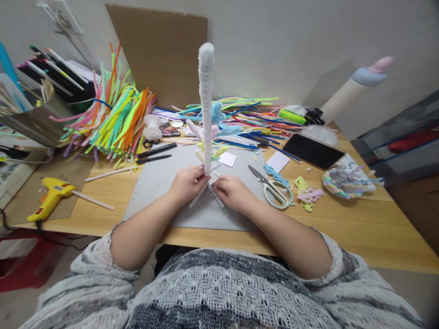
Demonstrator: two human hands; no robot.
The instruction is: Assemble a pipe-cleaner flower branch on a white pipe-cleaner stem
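Note:
A tall white fuzzy post (206,100) stands upright over the grey mat (154,201), with white legs spread at its foot. Blue, pink and yellow-green fuzzy shapes (217,113) show beside and behind it. My left hand (188,183) is closed around the lower end of the post, thumb and fingers pinched together. Close by on the right, my right hand (233,193) has its fingers bent together at one of the white legs; whether it grips the leg is hard to make out.
Scissors (274,188) lie right of the hands, near a black phone (313,150). A yellow glue gun (53,196) rests at the left. Colourful pipe cleaners (120,119) are bundled behind, and a brown board (164,55) leans on the wall.

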